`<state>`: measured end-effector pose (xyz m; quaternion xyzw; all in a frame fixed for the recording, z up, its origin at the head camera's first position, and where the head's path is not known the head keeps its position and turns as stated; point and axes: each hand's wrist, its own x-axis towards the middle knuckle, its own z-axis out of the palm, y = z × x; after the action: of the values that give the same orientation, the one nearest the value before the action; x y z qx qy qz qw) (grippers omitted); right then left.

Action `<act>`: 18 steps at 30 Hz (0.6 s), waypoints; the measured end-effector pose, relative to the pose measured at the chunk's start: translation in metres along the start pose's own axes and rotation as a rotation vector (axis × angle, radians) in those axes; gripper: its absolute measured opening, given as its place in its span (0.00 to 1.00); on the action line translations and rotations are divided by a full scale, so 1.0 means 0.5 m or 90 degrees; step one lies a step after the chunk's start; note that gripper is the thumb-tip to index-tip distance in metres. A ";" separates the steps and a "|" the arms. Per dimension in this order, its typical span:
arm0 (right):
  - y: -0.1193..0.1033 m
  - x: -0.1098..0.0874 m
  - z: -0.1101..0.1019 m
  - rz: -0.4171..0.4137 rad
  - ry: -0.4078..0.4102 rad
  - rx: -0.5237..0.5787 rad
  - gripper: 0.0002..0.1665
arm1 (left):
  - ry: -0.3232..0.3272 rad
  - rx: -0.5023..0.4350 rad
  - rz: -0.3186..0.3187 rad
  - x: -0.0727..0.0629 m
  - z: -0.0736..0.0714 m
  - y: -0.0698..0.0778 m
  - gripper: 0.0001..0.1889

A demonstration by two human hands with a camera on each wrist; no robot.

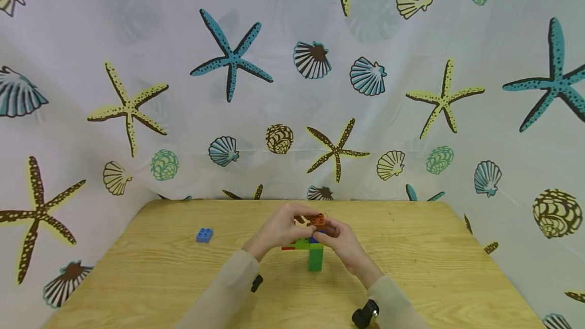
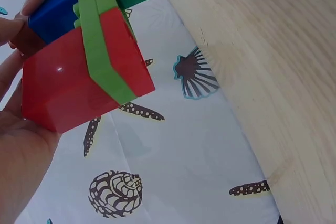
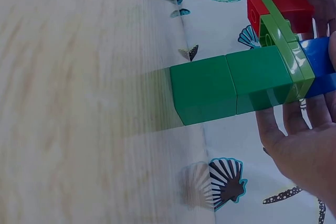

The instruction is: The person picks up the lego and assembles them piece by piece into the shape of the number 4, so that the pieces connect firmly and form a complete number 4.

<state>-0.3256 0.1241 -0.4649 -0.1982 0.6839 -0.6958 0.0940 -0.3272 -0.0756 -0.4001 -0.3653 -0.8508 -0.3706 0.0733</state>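
Several toy building bricks form a structure on the table. Two stacked dark green bricks (image 3: 226, 85) make its upright column. Across the top lies a long light green brick (image 3: 286, 45), with red bricks (image 2: 58, 80) above and below its overhanging left end. Above the column sits a blue brick (image 3: 316, 59), topped by an orange brick (image 1: 317, 222). My left hand (image 1: 281, 227) pinches the orange brick between thumb and fingers. On the other side, my right hand (image 1: 346, 246) grips the blue brick, its thumb in front and fingers behind. Fingers partly hide both bricks.
A loose light blue brick (image 1: 204, 235) lies on the wooden table (image 1: 160, 268), to the left of the hands. A white curtain (image 1: 283, 100) printed with starfish and shells hangs behind and at both sides of the table.
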 end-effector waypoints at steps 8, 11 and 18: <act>-0.006 -0.004 0.002 0.005 0.011 -0.012 0.30 | -0.010 -0.031 -0.036 0.001 -0.006 0.002 0.17; -0.008 -0.002 0.001 0.002 0.007 -0.016 0.30 | -0.013 0.002 -0.026 -0.001 -0.009 0.004 0.18; -0.009 -0.002 -0.001 0.007 0.003 -0.024 0.32 | -0.006 0.068 0.003 -0.005 -0.009 0.013 0.19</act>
<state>-0.3241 0.1254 -0.4608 -0.1947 0.6982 -0.6828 0.0923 -0.3215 -0.0772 -0.3939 -0.3643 -0.8688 -0.3231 0.0896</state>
